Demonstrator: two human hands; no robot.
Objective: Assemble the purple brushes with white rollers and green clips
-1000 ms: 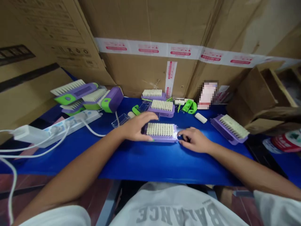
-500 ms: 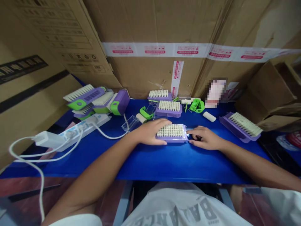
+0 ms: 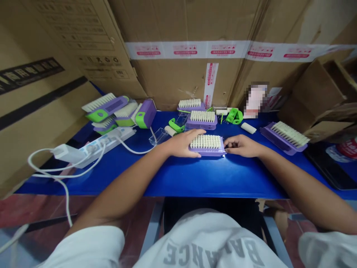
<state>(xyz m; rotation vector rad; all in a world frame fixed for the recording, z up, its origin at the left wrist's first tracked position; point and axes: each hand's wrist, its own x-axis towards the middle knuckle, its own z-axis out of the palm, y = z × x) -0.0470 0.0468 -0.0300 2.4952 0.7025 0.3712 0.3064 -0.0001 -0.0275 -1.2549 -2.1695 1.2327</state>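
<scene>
A purple scrubbing brush point(image 3: 206, 152) lies bristles up on the blue tabletop. My left hand point(image 3: 184, 144) grips its left end, thumb at the near side and fingers at the far side. My right hand point(image 3: 242, 146) is closed at the brush's right end, with thumb and fingertips pinched at the edge. Whatever those fingertips hold is too small to make out. Behind the brush stand two more purple brush parts with pale bristles, the nearer brush body point(image 3: 202, 120) and the farther brush body point(image 3: 191, 105).
Purple and green brushes point(image 3: 107, 108) pile up at the left, behind a white power strip point(image 3: 97, 147) with cables. Green handle pieces point(image 3: 234, 116), a white roller point(image 3: 248, 128) and a clear plastic box point(image 3: 158, 136) lie about. Another brush body point(image 3: 284, 137) rests at the right, before cardboard point(image 3: 320, 89).
My right fingers have drawn together at the brush's end, where a finger pointed before. The left hand keeps its grip. The whole view has shifted slightly.
</scene>
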